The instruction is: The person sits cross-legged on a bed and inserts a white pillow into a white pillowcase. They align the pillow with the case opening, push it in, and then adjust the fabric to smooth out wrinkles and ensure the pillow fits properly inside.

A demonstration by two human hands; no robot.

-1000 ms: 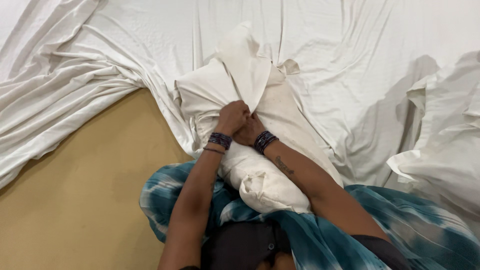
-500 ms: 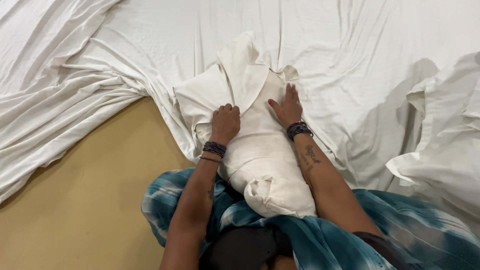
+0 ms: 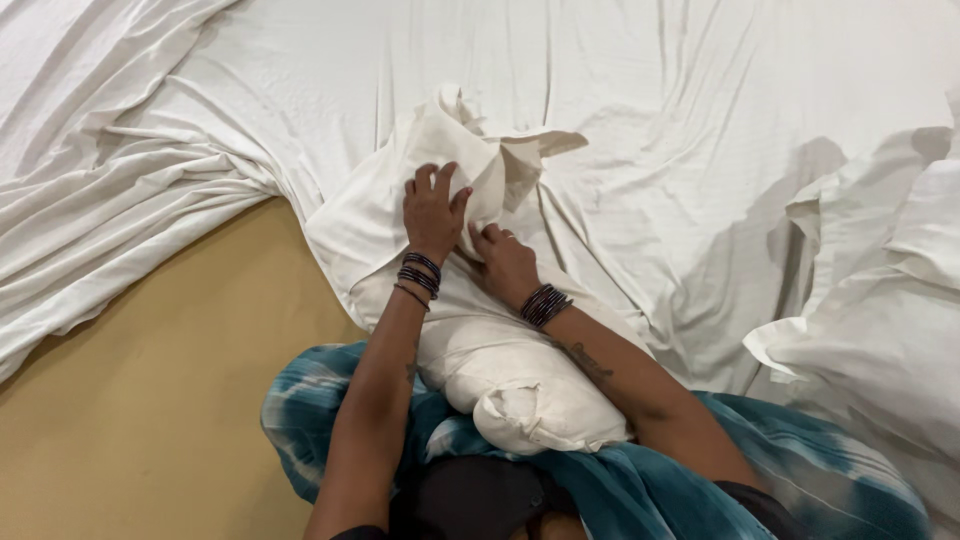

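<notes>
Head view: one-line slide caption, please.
Both hands, left hand and right hand, grip a white pillowcase over a pillow.

No packages, labels, signs or screens show anywhere in this view
</notes>
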